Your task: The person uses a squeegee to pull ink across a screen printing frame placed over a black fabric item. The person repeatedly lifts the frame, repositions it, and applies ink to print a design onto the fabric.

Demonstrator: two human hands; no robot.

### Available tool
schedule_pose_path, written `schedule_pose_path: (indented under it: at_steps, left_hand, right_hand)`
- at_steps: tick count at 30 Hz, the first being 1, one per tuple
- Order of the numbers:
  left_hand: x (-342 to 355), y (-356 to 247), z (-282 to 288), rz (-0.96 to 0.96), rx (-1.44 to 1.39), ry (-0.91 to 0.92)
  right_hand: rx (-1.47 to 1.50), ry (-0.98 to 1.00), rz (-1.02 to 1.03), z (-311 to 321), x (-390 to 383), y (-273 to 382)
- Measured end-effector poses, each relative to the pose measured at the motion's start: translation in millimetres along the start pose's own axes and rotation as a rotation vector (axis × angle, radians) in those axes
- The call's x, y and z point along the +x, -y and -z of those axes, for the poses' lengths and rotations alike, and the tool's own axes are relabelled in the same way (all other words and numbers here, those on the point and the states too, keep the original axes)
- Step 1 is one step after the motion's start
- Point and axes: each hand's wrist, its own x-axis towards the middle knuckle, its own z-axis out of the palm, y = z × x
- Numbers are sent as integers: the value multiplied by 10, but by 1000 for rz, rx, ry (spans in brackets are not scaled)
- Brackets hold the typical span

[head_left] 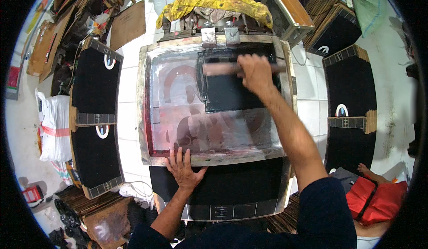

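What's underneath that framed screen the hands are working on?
A black board shows past the near edge of the screen and seems to run underneath. How far it goes, or what else lies there, is covered.

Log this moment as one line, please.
left hand: fingers spread on near rail of frame | right hand: gripping squeegee over dark rectangle | yellow cloth: beyond frame

Bright, w/ R grip (257, 74) blurry

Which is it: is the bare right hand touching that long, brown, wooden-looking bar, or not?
Touching. The head view shows the right hand wrapped around the bar, which sticks out on both sides.
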Motion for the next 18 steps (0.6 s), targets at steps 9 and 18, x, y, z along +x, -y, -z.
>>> schedule_pose_path:
  at_steps: [9, 18]
  left_hand:
    - [-5, 20, 0, -22, 20, 11]
    - [5, -11, 13, -10, 32, 5]
  right_hand:
    - [30, -64, 17, 7, 274, -116]
    - [15, 32, -29, -39, 188, -73]
